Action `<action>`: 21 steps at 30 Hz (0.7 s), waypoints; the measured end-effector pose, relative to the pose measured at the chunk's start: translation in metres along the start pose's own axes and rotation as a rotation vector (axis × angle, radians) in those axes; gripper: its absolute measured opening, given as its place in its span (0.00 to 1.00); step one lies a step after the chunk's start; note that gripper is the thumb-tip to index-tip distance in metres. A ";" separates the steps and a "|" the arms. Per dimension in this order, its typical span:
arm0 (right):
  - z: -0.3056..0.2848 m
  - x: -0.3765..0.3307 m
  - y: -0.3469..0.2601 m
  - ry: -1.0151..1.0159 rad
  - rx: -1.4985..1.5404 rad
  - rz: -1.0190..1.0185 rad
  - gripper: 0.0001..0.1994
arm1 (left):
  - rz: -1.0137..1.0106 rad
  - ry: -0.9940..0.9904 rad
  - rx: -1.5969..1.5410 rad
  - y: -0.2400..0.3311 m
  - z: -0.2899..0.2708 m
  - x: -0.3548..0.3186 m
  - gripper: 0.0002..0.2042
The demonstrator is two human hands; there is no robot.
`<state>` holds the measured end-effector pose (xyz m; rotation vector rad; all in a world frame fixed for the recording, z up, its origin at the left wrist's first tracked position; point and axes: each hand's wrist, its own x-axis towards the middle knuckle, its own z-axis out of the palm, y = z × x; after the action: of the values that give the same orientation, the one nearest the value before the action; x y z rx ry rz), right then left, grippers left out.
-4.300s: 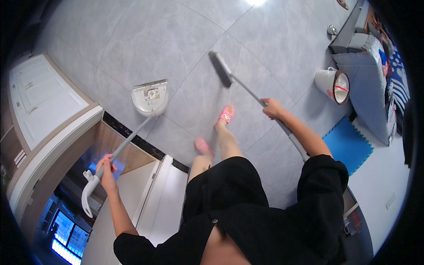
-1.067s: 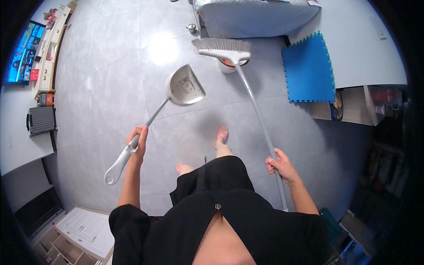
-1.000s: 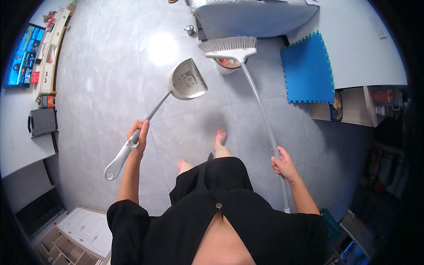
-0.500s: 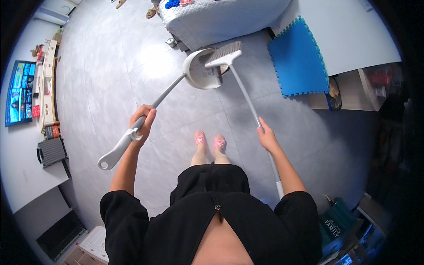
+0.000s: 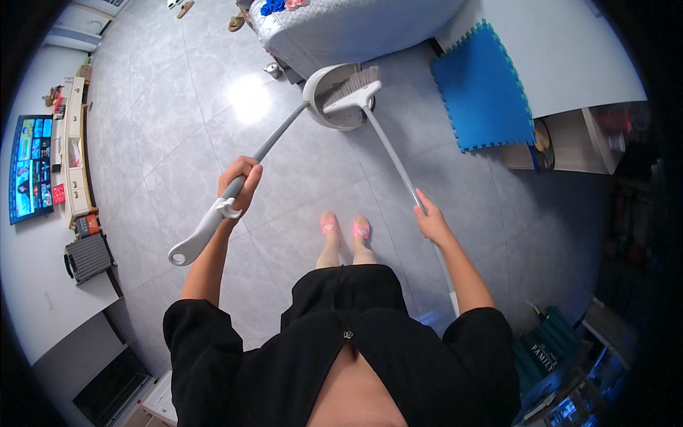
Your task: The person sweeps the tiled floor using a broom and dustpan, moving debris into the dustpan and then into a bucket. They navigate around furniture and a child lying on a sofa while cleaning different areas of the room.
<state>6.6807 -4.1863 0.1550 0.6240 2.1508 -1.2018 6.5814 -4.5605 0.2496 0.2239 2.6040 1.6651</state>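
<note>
My left hand (image 5: 242, 186) is wrapped round the grey upper shaft of a long-handled dustpan (image 5: 313, 96). The dustpan has a white pan and a light grip with a hanging hole. My right hand (image 5: 432, 219) grips the grey pole of a broom (image 5: 353, 98). Its white head and pale grey bristles lie over the pan's opening, bristles pointing away from me. The broom head hides part of the pan's inside, so I cannot make out what is in it.
A bed or sofa with a white quilted cover (image 5: 356, 32) stands just beyond the pan, a small metal pot (image 5: 272, 70) by its corner. To the right lies a blue foam mat (image 5: 482, 92). A grey case (image 5: 88, 252) and drawers (image 5: 75, 156) line the left wall.
The broom head has shifted slightly left, further over the pan. My left hand has moved a little right and up with the dustpan handle. Both hands keep their grips.
</note>
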 end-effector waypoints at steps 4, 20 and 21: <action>0.008 0.022 -0.001 0.003 0.160 0.023 0.22 | 0.099 -0.075 0.035 -0.013 0.001 0.015 0.12; 0.021 0.065 -0.021 0.124 -0.211 -0.132 0.22 | 0.222 -0.133 0.075 -0.029 0.022 0.073 0.12; 0.020 0.065 -0.017 0.127 -0.220 -0.148 0.22 | 0.238 -0.139 0.082 -0.032 0.022 0.075 0.12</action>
<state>6.6281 -4.2045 0.1119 0.4630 2.4311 -1.0034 6.5067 -4.5438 0.2142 0.6514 2.6287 1.5419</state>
